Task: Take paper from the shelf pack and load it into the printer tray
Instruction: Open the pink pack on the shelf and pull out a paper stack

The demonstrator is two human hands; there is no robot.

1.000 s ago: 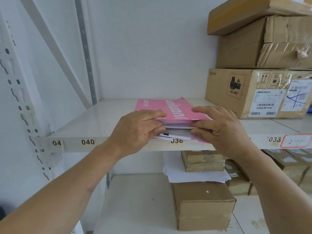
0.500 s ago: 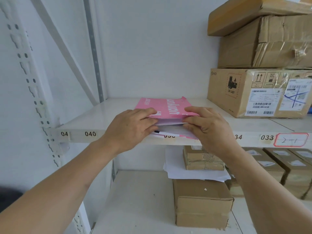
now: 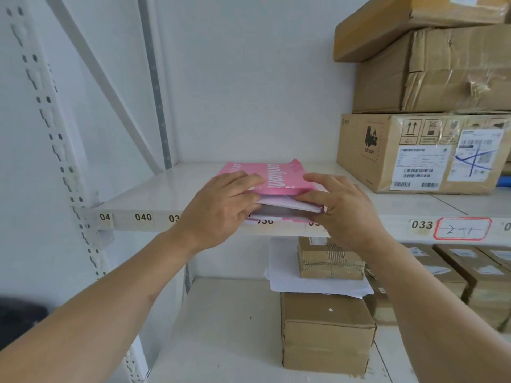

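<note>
White metal shelf [image 3: 154, 197] w/ stacked cardboard boxes [image 3: 420, 150] at right. Pink paper pack [image 3: 269, 179] lies at shelf front edge, open end toward camera. Left hand [image 3: 221, 207] fingers pin pack top; right hand [image 3: 341, 207] pinches white sheets [image 3: 287, 204] at the opening.

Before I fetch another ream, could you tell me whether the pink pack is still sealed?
No, the pink pack is open, with white sheets showing.
</note>
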